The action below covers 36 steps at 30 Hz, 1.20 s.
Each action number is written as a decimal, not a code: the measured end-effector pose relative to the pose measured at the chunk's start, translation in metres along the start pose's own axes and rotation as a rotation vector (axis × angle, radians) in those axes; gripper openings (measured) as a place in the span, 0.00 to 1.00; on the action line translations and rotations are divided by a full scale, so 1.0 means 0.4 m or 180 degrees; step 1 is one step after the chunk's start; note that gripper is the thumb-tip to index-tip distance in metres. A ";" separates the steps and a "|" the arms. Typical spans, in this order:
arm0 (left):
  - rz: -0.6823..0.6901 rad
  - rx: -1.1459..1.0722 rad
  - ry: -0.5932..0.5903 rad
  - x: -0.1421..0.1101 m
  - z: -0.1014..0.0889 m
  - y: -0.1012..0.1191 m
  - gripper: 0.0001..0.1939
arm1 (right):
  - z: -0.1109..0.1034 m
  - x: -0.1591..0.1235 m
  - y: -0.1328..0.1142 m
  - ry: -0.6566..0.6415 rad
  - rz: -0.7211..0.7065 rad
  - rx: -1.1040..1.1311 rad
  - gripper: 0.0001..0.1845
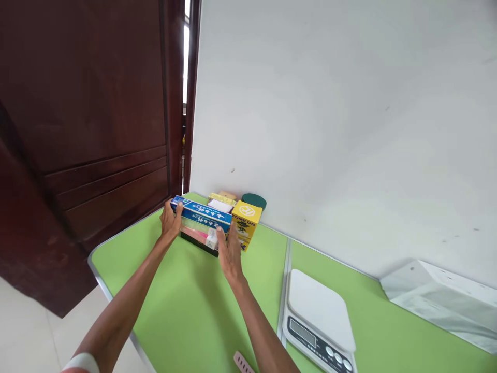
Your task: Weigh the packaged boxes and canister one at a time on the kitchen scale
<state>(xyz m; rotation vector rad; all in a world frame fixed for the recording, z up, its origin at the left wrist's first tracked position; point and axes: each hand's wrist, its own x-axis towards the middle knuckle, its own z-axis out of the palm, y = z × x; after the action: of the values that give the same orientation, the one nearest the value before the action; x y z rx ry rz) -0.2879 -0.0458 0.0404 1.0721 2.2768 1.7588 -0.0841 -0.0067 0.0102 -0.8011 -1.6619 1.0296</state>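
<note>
A long blue toothpaste box (202,211) with white lettering is held level between my two hands, over the far left part of the green table (186,300). My left hand (170,220) is closed on its left end, thumb on the near side. At the right end, my right hand (230,251) grips it between thumb and fingers. Just below the box is a dark-edged container (200,242) with pink and white contents, partly hidden. Beside my right hand stands a yellow box (248,211) with black print.
Behind are a dark green round lid (254,201) and small packages (221,203) by the white wall. A white kitchen scale (320,308) lies to the right, with a white angular object (438,292) beyond. A pink strap (243,361) lies near. A dark door (89,103) borders the left.
</note>
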 end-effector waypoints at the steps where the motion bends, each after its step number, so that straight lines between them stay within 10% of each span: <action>1: -0.0042 0.0039 -0.0038 0.003 0.004 -0.014 0.25 | 0.008 0.002 0.013 0.0043 0.0118 -0.0066 0.49; 10: 0.0178 -0.0037 0.0197 -0.002 0.001 -0.038 0.41 | -0.004 -0.042 0.051 0.0097 -0.0122 -0.0553 0.50; 13: 0.1017 0.0084 0.0639 -0.067 0.017 0.021 0.50 | -0.088 -0.107 0.045 0.0186 -0.0857 -0.1164 0.45; 16: 0.1843 -0.0005 0.0228 -0.174 0.072 0.109 0.47 | -0.252 -0.170 0.043 0.0493 -0.1358 -0.1801 0.42; 26: 0.1560 -0.0452 -0.2743 -0.501 0.499 0.374 0.43 | -1.031 -0.279 0.280 0.3777 0.0770 -0.1380 0.52; 31: 0.1068 -0.0207 -0.4064 -0.602 0.742 0.498 0.52 | -1.228 -0.219 0.330 0.4182 0.0874 -0.1008 0.53; 36: 0.0833 -0.0173 -0.4389 -0.674 0.952 0.593 0.62 | -1.333 -0.142 0.374 0.3929 0.0728 -0.0847 0.53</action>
<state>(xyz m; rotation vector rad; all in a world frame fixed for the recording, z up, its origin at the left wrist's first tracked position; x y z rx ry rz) 0.2008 0.1412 0.0240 1.7851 1.2109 0.5933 0.4467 0.1435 -0.0645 -1.4307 -0.6294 0.2611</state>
